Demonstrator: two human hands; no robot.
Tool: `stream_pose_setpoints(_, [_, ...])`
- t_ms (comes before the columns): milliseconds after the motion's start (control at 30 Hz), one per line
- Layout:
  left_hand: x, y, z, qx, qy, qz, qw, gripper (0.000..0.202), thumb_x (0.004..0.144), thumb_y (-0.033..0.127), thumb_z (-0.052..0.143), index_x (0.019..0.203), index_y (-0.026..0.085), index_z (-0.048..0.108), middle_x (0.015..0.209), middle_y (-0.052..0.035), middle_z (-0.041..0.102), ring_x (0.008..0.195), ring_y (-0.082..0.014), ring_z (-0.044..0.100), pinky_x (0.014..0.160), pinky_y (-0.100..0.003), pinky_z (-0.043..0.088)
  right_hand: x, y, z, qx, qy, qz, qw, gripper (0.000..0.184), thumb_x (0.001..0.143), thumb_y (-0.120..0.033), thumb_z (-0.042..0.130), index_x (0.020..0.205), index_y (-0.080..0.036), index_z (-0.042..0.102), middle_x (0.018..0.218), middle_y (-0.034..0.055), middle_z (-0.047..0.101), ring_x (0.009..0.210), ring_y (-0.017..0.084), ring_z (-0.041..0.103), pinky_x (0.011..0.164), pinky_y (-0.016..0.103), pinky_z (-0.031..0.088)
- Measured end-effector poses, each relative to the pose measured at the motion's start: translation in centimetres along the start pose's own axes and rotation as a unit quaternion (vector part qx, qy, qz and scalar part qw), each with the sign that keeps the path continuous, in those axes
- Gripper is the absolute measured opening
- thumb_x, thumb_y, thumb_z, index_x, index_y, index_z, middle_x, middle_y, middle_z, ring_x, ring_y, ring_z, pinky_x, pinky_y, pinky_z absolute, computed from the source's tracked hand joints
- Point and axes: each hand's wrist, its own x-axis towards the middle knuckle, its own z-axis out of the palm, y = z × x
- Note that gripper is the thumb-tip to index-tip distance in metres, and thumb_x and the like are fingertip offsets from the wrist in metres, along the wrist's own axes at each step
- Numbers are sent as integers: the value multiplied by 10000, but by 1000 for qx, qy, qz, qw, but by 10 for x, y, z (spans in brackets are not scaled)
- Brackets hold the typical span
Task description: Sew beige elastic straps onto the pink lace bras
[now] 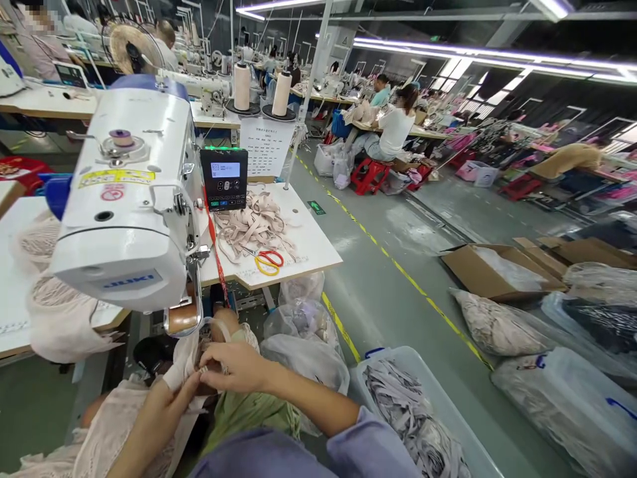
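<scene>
Low in front of the sewing machine (119, 199), my left hand (162, 411) is closed on a pale beige fabric strip (185, 362). My right hand (239, 367) pinches the same fabric, its fingertips meeting those of my left hand. A heap of pale beige fabric (109, 425) lies over my lap and beneath my left forearm. Just above the hands is the machine's sewing end, with a brown curved part (182, 317). The needle is hidden from this angle.
On the white table are a pile of beige strips (261, 222), red-and-yellow scissors (269, 261) and a control panel (223, 178). A clear bin (438, 392) of grey strips stands at right, beside plastic bags (308, 352). Farther off, a person (393, 126) sits on a red stool.
</scene>
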Motion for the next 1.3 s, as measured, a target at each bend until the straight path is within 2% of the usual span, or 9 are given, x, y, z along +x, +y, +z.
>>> stream_pose_setpoints(67, [1, 0, -1, 27, -68, -22, 997, 403, 774, 583, 676, 768, 185, 742, 666, -26, 695, 733, -238, 683, 610, -239, 549, 0, 1, -2, -9, -44, 10, 999, 217, 912, -399, 648, 1046, -229, 636, 912, -18, 694, 815, 141, 631, 690, 239, 425])
stream_pose_setpoints(133, [1, 0, -2, 26, -85, -38, 995, 412, 795, 582, 656, 779, 180, 746, 709, -27, 718, 732, -230, 672, 632, -241, 546, -3, 1, 0, 4, -27, 20, 999, 207, 882, -364, 664, 1033, -227, 631, 881, -23, 676, 783, 138, 613, 680, 237, 412])
stream_pose_setpoints(200, [-1, 2, -2, -10, -51, -46, 998, 397, 789, 563, 684, 844, 179, 767, 812, -39, 755, 821, -245, 681, 728, -259, 558, -10, 2, 3, 48, 54, 62, 995, 143, 890, -315, 624, 997, -220, 631, 868, -17, 661, 748, 134, 591, 677, 238, 418])
stream_pose_setpoints(300, [-5, 4, -2, -94, 14, -68, 993, 371, 796, 526, 729, 890, 171, 782, 864, -61, 762, 865, -244, 675, 801, -279, 553, -22, 2, 6, 95, 206, 152, 962, 66, 887, -266, 593, 900, -210, 624, 843, -5, 645, 720, 138, 569, 677, 254, 437])
stream_pose_setpoints(367, [-6, 2, -1, -160, 35, -90, 982, 387, 808, 529, 735, 885, 152, 778, 853, -75, 757, 822, -224, 675, 779, -280, 555, -26, 2, 7, 79, 245, 170, 951, 68, 898, -254, 588, 873, -209, 632, 842, 7, 651, 741, 152, 582, 705, 278, 459])
stream_pose_setpoints(600, [-15, -9, 10, -294, 55, -114, 947, 342, 837, 454, 759, 893, 117, 758, 888, -94, 757, 799, -192, 690, 797, -302, 570, -22, -30, 23, 16, 211, 73, 975, 125, 972, -273, 590, 992, -236, 708, 960, 58, 721, 826, 173, 662, 674, 288, 524])
stream_pose_setpoints(867, [-20, -6, 18, -242, 84, -73, 964, 332, 882, 436, 712, 993, 125, 746, 970, -77, 747, 916, -215, 674, 837, -314, 550, -4, -33, 36, 7, 231, 85, 969, 161, 984, -263, 566, 1007, -239, 724, 987, 50, 742, 936, 183, 679, 815, 316, 528])
stream_pose_setpoints(1067, [-25, -10, 17, -109, 95, -14, 989, 267, 877, 381, 690, 883, 121, 750, 812, -46, 735, 758, -189, 645, 720, -286, 522, -7, -27, 22, 65, 149, 149, 975, 80, 902, -282, 636, 892, -224, 690, 898, 14, 685, 630, 122, 546, 629, 273, 437])
stream_pose_setpoints(1300, [-27, -17, 16, -88, 89, 39, 991, 277, 865, 375, 706, 754, 122, 728, 698, -51, 706, 654, -175, 628, 644, -281, 518, 1, -33, -3, 96, 54, 124, 986, 67, 826, -198, 573, 789, -220, 625, 771, -8, 598, 659, 134, 520, 617, 261, 389])
